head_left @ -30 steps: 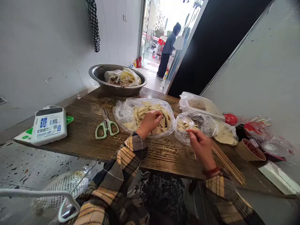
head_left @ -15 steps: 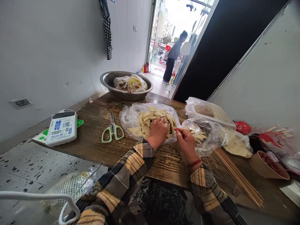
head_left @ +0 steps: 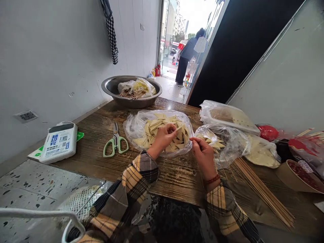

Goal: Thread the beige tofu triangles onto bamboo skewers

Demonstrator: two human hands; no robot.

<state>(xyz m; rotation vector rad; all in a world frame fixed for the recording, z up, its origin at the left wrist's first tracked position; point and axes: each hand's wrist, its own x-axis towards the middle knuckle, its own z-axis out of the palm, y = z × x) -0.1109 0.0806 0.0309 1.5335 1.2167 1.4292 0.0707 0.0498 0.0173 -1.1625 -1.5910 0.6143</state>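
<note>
My left hand point(head_left: 163, 139) is closed over the plastic bag, pinching a flat beige piece of dried tofu point(head_left: 179, 129) between thumb and fingers. Under it, a heap of similar angular tofu pieces point(head_left: 153, 125) lies on the spread clear plastic bag point(head_left: 133, 126). To the right, my right hand point(head_left: 204, 156) grips a thin bamboo skewer point(head_left: 190, 127) whose upper end points up past the bag's edge. Just beyond that hand lies a second clear bag point(head_left: 234, 143) with tofu pieces point(head_left: 215, 143) on skewers.
Green-handled scissors point(head_left: 115, 143) and a white boxed device point(head_left: 60, 143) lie left. A metal basin point(head_left: 131, 101) with bagged skewers stands behind. Loose skewers point(head_left: 263, 192), a covered tray point(head_left: 229, 116) and a paper bowl point(head_left: 296, 177) are right. A person point(head_left: 186, 55) bends at the doorway.
My left hand has risen from the heap with a piece of dried tofu in its fingers. My right hand keeps the skewer. The person at the doorway has bent further over.
</note>
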